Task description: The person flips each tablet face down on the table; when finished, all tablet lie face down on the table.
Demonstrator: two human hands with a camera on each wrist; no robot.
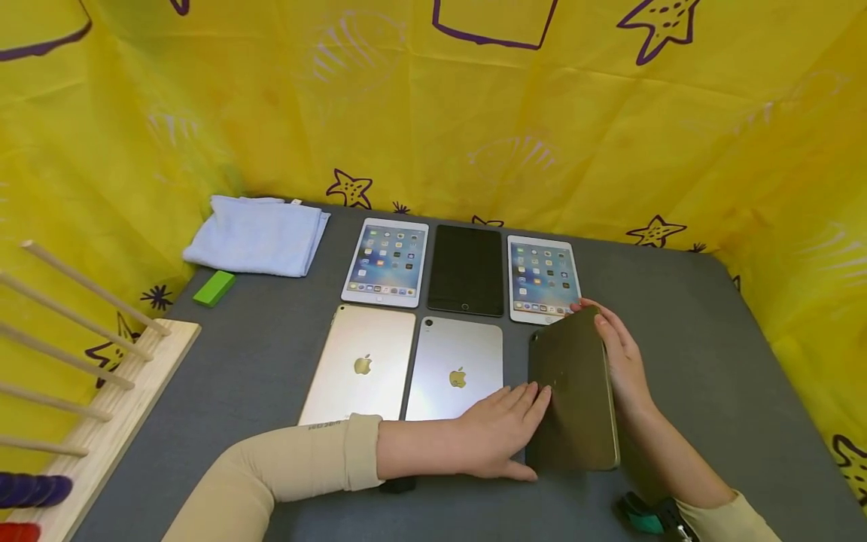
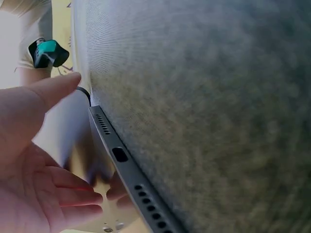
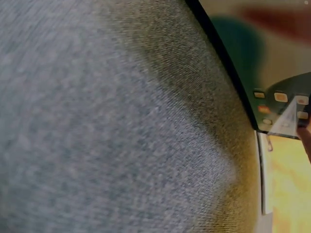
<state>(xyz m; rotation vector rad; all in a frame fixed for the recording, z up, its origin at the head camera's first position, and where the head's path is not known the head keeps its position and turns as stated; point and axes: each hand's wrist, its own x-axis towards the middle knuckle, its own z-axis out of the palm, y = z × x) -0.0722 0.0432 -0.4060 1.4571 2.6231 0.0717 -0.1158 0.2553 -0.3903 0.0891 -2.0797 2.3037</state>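
Grey-brown, the tilted tablet stands between the right hand, which pinches its far upper corner, and the left hand, straight-fingered with thumb apart at its back. A firm pinch should keep it from slipping toward the silver tablet beside the left hand. Its screen faces away from the head view, and whether the left fingertips press or hover is unclear.

Curtained tabletop bay, the type of room beyond being indeterminable: yellow cloth printed with starfish encloses a grey tabletop behind and on both sides.
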